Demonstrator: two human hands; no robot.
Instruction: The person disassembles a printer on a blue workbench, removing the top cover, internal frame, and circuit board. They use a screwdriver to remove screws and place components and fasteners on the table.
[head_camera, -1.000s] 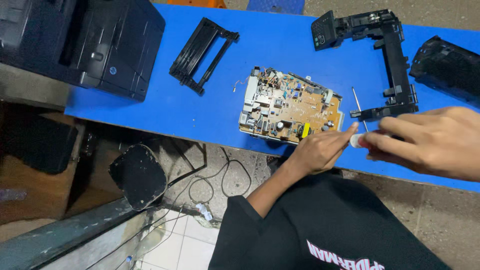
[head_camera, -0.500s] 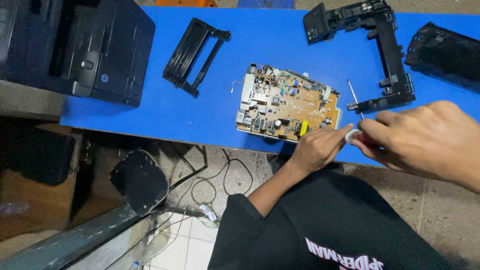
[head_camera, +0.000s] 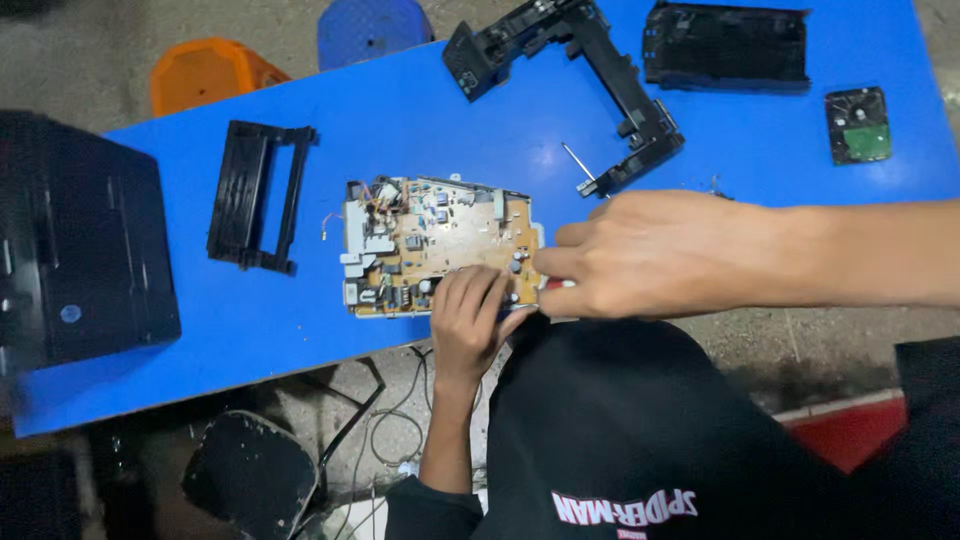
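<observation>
Low in the frame's centre, the left hand presses curled fingers on the near edge of the board. The right hand pinches a small red-tipped tool, partly hidden, at the board's right end. This looks like unfastening work; the next move needs steady pressure. The board lies flat on the desk, long axis left-right. Farther up lies a black frame.

Black printed shirt; bare forearms, bare hands
</observation>
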